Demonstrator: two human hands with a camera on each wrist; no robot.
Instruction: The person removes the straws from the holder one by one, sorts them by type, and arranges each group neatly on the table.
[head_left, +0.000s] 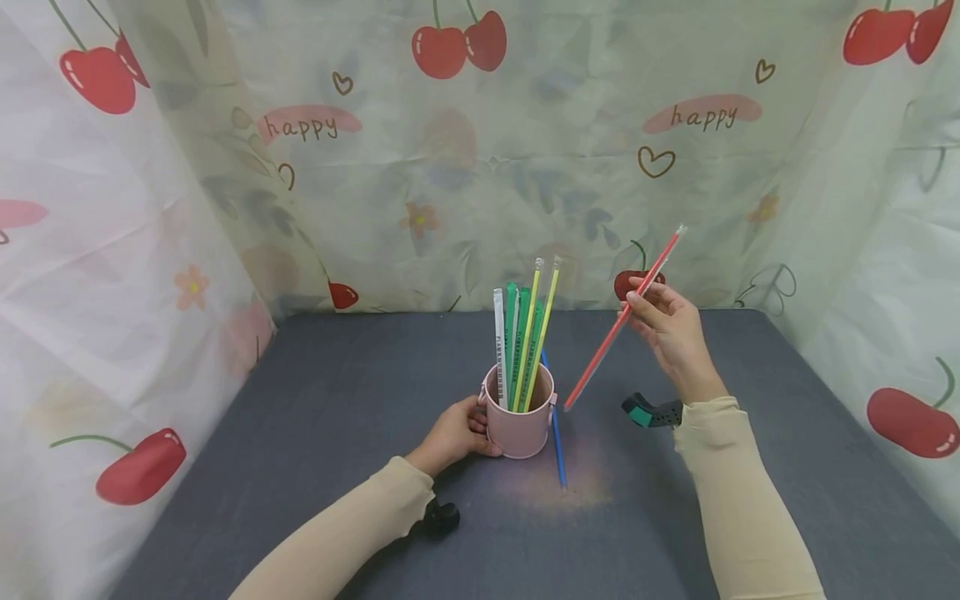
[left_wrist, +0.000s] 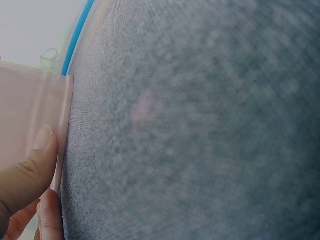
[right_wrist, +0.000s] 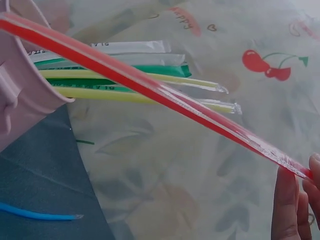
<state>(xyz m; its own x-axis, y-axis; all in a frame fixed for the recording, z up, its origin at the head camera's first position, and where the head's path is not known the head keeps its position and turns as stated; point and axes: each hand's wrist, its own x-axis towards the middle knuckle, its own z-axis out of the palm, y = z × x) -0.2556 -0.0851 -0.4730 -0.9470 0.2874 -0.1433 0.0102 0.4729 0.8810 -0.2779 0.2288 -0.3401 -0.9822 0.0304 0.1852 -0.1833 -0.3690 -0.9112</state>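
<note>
A pink bucket-like cup (head_left: 517, 432) stands upright on the dark table. My left hand (head_left: 459, 427) grips it low on its left side; in the left wrist view the thumb (left_wrist: 37, 160) lies along the cup's wall. Two yellow straws (head_left: 551, 300) in clear wrappers lean inside it, beside several green-wrapped sticks (head_left: 511, 317) and a white one (head_left: 498, 325). Up to the right of the cup, my right hand (head_left: 673, 333) pinches a red straw (head_left: 604, 346) in a clear wrapper. The straw slants, its lower end just right of the cup.
A blue straw (head_left: 558, 454) lies on the table (head_left: 360, 375) along the cup's right side. Black bands sit at both wrists, the right one (head_left: 651, 412) with a green part. Cherry-patterned curtains (head_left: 525, 167) surround the table at the back and sides.
</note>
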